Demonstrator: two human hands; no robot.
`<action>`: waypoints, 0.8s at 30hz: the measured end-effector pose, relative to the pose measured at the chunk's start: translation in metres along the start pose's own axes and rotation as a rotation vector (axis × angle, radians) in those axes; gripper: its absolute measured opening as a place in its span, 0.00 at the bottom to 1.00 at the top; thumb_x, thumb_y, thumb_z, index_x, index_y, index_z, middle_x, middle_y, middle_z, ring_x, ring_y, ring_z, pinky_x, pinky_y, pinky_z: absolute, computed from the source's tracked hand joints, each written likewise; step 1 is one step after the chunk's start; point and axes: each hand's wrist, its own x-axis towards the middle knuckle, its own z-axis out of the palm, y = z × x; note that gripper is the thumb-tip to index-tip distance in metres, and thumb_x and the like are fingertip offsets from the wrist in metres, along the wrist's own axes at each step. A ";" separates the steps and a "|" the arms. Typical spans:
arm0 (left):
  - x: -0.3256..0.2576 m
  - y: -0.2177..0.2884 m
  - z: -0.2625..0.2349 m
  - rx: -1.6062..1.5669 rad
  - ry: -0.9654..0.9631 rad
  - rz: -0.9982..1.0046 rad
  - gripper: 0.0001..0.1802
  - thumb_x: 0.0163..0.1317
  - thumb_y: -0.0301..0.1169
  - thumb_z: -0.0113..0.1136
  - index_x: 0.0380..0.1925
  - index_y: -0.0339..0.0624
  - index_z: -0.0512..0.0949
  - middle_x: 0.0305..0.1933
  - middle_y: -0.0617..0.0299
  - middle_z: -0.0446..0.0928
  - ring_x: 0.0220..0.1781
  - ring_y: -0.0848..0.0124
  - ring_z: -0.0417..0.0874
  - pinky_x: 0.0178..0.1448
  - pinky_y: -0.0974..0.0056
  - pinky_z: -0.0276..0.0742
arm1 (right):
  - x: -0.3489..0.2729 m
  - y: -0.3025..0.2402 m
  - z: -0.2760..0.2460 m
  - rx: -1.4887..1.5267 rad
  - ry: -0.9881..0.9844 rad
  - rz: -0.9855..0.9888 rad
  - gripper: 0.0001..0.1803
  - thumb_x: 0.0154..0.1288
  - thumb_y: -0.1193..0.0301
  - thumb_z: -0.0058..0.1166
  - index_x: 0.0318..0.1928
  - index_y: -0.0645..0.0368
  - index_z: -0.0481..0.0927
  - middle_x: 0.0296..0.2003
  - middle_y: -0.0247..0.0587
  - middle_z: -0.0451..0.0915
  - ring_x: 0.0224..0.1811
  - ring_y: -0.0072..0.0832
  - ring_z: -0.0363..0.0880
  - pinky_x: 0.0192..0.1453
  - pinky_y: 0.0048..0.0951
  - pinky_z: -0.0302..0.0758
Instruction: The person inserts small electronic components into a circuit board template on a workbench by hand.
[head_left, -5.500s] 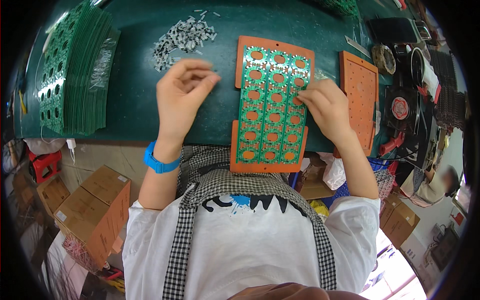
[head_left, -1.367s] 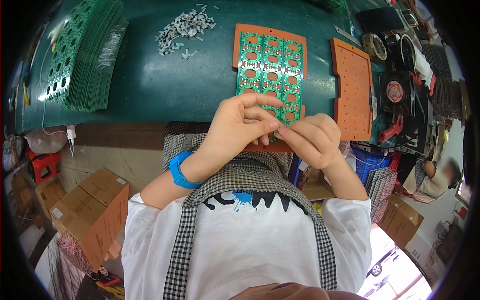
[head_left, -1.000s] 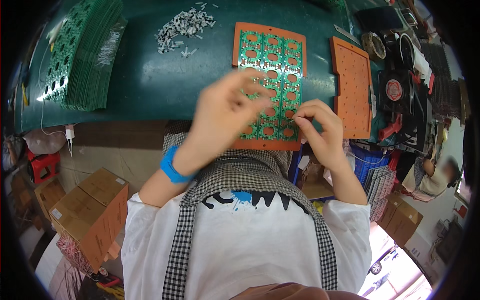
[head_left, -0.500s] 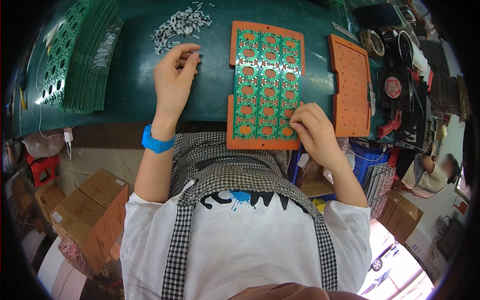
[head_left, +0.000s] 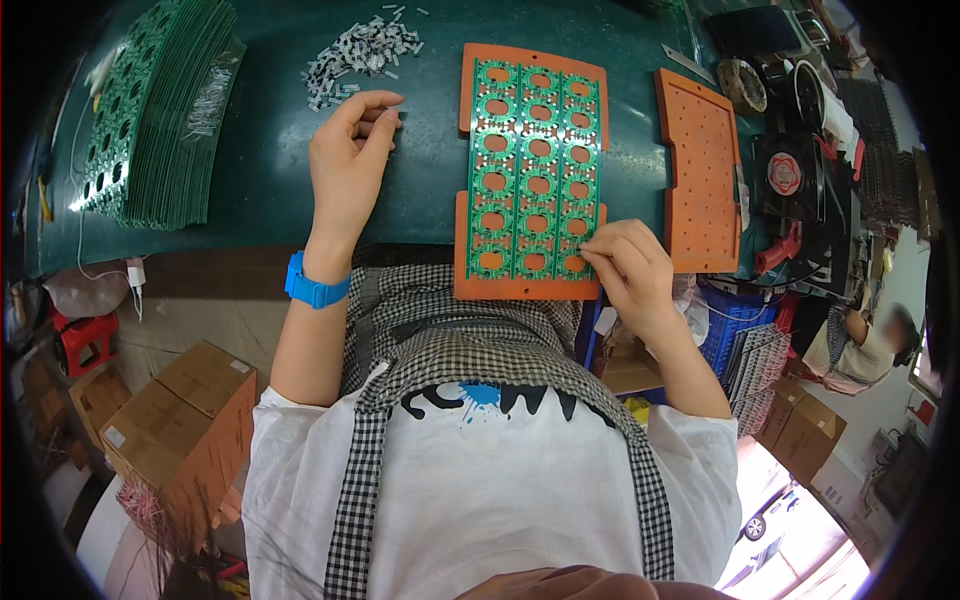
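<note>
A green circuit board panel (head_left: 518, 165) with rows of oval cutouts lies on an orange fixture plate (head_left: 485, 288) at the front edge of the table. My right hand (head_left: 635, 270) is at the panel's lower right corner, thumb and fingertips pinched together over the board; what they pinch is too small to make out. My left hand (head_left: 352, 150) hovers over the table left of the panel, fingers curled and thumb close to the forefinger. Whatever may be between those fingertips is hidden. Just beyond it lies a pile of small white and grey parts (head_left: 365, 55).
A tall stack of green circuit boards (head_left: 165, 120) stands at the left. Right of the panel lies a second orange plate (head_left: 705, 170) with small holes. Tape rolls (head_left: 742, 86) and a red-handled tool (head_left: 780, 250) crowd the right edge. Cardboard boxes (head_left: 180, 400) sit below left.
My right hand has shifted slightly down and toward me along the panel's right edge, still pinched. The left hand stays almost in place, its fingertips a little changed.
</note>
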 end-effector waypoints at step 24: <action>-0.061 0.044 -0.006 0.670 -0.766 0.434 0.52 0.39 0.45 0.75 0.67 0.51 0.61 0.66 0.47 0.60 0.71 0.51 0.58 0.71 0.36 0.46 | 0.002 0.044 -0.040 -0.295 0.206 0.341 0.28 0.53 0.63 0.65 0.53 0.59 0.75 0.57 0.54 0.67 0.62 0.51 0.64 0.66 0.45 0.61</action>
